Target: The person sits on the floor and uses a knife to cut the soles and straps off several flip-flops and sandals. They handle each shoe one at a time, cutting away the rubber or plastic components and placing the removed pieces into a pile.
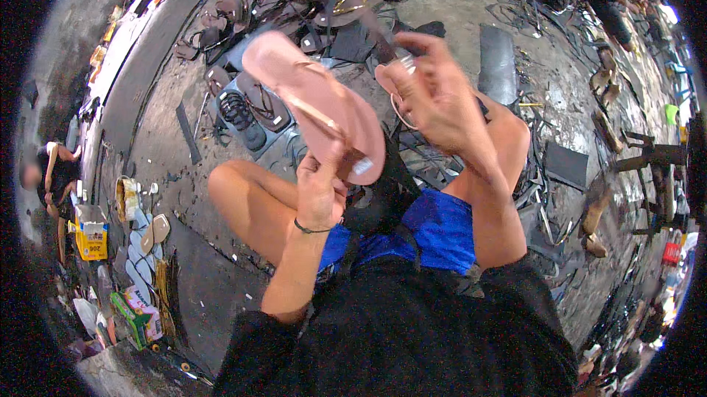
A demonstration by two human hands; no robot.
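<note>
A pink flip-flop sandal (328,113) with a shiny strap is held up in front of me, tilted, a small white label near its heel. My left hand (322,187) grips it at the heel end, thumb on top. To its right my right hand (438,95) is closed round a long dark tool (379,37), blurred by motion, pointing up and left; its exact kind I cannot make out. Part of another pinkish sandal (384,79) shows behind the right hand. Beyond my knees, a dark sandal (259,95) lies next to a black slip-on shoe (241,118).
A heap of dark sandals (294,3) covers the floor ahead. Black sheet pieces (567,165) and scraps lie to the right, near a wooden stool (655,157). At left are a yellow box (90,233), light-coloured sandals (140,257) and a seated person (59,169).
</note>
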